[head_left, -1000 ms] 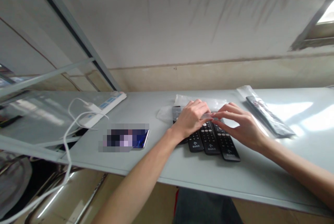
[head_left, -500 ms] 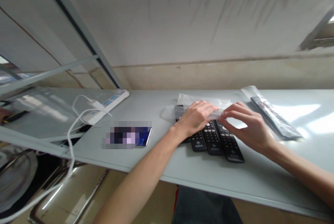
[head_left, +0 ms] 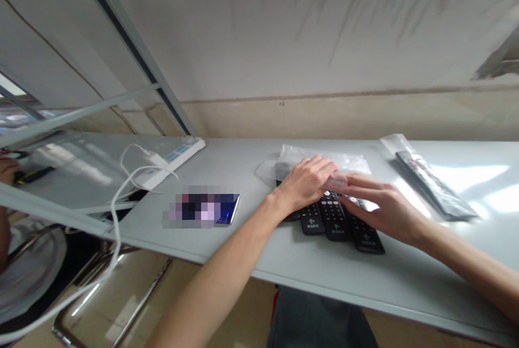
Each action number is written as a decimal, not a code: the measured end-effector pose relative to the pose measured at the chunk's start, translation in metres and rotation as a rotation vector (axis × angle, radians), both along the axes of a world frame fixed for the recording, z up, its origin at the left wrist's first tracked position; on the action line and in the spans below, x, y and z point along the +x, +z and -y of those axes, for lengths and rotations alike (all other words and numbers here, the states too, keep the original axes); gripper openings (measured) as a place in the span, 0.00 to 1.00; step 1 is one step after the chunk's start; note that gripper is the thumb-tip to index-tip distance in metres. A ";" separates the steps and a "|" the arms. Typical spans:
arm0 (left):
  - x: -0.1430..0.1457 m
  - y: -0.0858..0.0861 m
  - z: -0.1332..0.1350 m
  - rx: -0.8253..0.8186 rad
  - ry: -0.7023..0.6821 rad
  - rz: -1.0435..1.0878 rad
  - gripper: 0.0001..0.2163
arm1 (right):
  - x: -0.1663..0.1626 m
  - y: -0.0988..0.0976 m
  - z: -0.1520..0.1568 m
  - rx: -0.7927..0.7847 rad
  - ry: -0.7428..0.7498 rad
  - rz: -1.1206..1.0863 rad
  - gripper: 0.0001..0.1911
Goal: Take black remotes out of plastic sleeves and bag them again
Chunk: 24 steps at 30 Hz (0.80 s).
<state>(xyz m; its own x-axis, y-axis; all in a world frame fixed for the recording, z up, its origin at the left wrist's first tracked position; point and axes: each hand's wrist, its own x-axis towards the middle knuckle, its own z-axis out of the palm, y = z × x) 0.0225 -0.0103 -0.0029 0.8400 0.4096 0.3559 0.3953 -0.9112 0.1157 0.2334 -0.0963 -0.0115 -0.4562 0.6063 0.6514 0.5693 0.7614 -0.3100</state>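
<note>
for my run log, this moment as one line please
left hand: at clear plastic | right hand: at same plastic | below hands: black remotes side by side | far right: bagged remote

Left hand (head_left: 308, 181), right hand (head_left: 379, 205) and forearms (head_left: 227, 261): bare. Lap garment (head_left: 320, 320): dark grey fabric, narrow red strip (head_left: 274, 302) at left edge.

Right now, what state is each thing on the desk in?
Phone: flat, screen lit.
Power strip: charger seemingly plugged in.
White cable: loosely looped.
Black remotes: side by side, partly covered.
Clear plastic: bunched between left hand and right hand.
Bagged remote: wrapped, lying flat.
</note>
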 end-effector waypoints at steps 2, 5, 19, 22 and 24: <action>0.000 0.000 0.000 0.010 -0.014 -0.008 0.09 | 0.000 -0.001 0.000 -0.017 0.012 0.056 0.18; 0.001 -0.001 -0.001 0.030 -0.021 -0.022 0.09 | 0.001 -0.002 -0.002 -0.021 0.009 0.100 0.22; -0.002 -0.011 -0.006 -0.104 0.039 0.029 0.09 | -0.009 0.005 0.069 -0.044 -0.486 -0.058 0.23; -0.001 -0.012 -0.004 -0.122 0.065 0.028 0.13 | -0.009 -0.018 0.092 -0.146 -0.545 -0.011 0.29; -0.002 -0.013 -0.004 -0.127 0.081 0.035 0.15 | -0.006 -0.031 0.099 -0.163 -0.539 0.026 0.27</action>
<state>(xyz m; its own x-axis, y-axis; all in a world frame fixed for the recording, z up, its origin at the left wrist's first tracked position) 0.0202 -0.0060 -0.0155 0.7902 0.5193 0.3254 0.4608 -0.8536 0.2431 0.2276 -0.1957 -0.0423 -0.0687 0.8499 0.5225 0.8739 0.3039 -0.3794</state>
